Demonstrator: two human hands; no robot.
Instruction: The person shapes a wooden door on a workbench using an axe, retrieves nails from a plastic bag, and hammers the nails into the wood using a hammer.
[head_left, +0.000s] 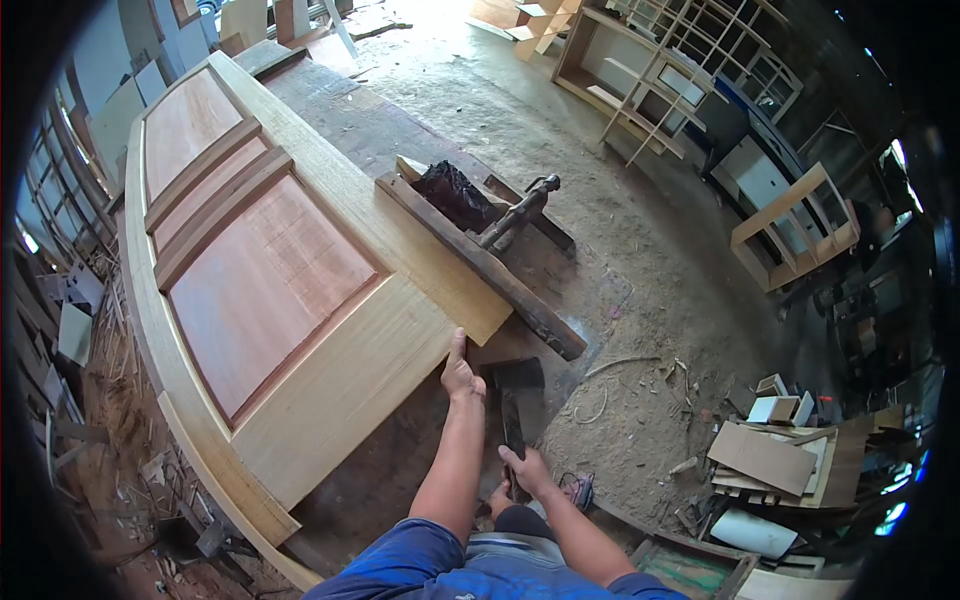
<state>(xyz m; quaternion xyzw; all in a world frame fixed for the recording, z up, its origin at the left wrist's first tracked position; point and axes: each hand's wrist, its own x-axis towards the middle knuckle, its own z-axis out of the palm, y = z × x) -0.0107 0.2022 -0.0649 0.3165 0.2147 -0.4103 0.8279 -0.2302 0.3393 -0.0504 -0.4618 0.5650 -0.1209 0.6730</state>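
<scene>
A large wooden panel door (350,370) with reddish inset panels lies across the workbench (390,450). My left hand (462,375) is at the door's near end, its thumb raised against the edge near the corner; the other fingers are partly hidden. My right hand (525,475) is wrapped round the handle of a dark mallet (518,376), whose broad head is just right of my left hand. Beside the door's right edge, a dark wooden bar (490,270) lies on the bench with a hammer (520,212) and a black plastic bag (458,195) next to it.
Wooden lattice frames (670,85) and a small open frame (800,228) stand at the right. Board offcuts (765,458) are piled at the lower right. A curved wooden strip (225,485) runs along the door's left side, with scraps on the floor beyond.
</scene>
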